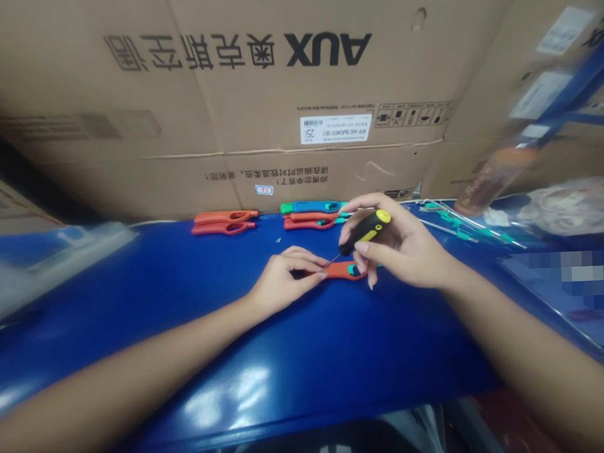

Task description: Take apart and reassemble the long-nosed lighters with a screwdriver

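My left hand [289,275] pinches the left end of an orange utility lighter [338,270] low over the blue table. A teal trigger part shows on the lighter's body. In my right hand [400,245] is a screwdriver [367,233] with a black and yellow handle, tilted so its thin shaft points down and left. The shaft meets the lighter close to my left fingertips; the exact contact of the tip is hidden. Some fingers of my right hand reach down by the lighter's right end.
Behind stand two red and orange lighter shells [224,223], and a blue lighter [311,207] beside red ones [306,221]. Metal rods with green parts [457,223] lie at right, near a brown bottle [495,178] and a plastic bag [566,205]. A large cardboard box [237,116] walls the back.
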`<state>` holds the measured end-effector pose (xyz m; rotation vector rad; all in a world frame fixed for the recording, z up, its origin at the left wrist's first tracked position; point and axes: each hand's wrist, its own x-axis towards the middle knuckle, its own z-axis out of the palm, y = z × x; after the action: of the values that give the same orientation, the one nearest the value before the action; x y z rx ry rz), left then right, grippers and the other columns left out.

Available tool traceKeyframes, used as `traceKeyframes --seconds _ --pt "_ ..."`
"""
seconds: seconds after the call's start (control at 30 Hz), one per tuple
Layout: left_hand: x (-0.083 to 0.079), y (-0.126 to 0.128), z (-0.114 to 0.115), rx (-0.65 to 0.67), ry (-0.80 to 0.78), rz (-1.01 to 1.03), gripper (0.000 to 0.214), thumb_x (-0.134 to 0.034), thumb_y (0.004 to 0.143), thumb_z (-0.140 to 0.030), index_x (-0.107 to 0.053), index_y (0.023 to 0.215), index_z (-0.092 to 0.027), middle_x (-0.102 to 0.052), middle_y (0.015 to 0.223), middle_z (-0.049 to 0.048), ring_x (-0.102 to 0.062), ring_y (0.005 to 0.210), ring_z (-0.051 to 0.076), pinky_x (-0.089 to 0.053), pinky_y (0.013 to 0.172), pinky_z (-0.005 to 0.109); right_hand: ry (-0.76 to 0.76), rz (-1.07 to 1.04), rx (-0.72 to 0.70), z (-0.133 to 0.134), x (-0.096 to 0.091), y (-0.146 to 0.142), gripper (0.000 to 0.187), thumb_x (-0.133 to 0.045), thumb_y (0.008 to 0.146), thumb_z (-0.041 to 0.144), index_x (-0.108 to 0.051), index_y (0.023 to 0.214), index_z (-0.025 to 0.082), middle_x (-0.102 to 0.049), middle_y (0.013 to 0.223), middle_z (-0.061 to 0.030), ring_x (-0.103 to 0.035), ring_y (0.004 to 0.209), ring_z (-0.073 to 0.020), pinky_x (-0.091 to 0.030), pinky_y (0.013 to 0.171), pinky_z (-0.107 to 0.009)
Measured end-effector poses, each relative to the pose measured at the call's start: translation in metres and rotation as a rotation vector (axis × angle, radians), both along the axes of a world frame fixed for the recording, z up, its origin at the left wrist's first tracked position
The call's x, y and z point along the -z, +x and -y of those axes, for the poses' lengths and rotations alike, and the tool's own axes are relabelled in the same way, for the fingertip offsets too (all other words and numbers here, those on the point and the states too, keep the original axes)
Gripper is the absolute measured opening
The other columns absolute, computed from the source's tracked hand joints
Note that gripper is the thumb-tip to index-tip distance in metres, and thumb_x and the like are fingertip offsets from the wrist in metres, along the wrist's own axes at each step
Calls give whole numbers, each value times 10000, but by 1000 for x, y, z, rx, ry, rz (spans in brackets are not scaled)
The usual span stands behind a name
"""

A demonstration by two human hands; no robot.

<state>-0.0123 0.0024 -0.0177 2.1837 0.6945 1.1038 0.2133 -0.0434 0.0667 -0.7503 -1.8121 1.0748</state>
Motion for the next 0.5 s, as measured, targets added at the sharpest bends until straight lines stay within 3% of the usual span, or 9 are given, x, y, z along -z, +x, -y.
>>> traceKeyframes --seconds 0.17,0.37,0.43,0.5 --pt "1 0 0 1 30 -24 60 -776 824 -224 -803 877 -232 -790 1006 52 -692 960 215 -552 912 414 113 21 92 -4 8 4 565 -667 912 276 -379 1389 367 -629 1067 -24 -677 609 -126 -604 459 -258" --pt "-2 1 4 -8 79 -52 46 -753 846 -246 -792 860 -226 -789 1005 48 -689 984 217 -549 931 409 463 155 340 -9 19 -2 469 -744 853 298 -537 1273 320 -638 1150 -43 -692 803 -172 -628 588 -284" --pt "-4 0 5 -30 69 -104 160 -781 818 -303 -785 956 -222 -781 1045 61 -686 1025 233 -548 952 416 497 162 370 -9 19 -2 494 -749 848 301 -525 1288 316 -635 1175 -50 -694 840 -182 -632 614 -296" --pt "-5 -3 7 -82 44 -193 435 -823 759 -394 -740 1142 -205 -753 1143 93 -679 1075 262 -545 976 439 496 154 406 -9 18 0 518 -766 835 307 -515 1288 312 -642 1130 -45 -696 815 -181 -630 602 -296"
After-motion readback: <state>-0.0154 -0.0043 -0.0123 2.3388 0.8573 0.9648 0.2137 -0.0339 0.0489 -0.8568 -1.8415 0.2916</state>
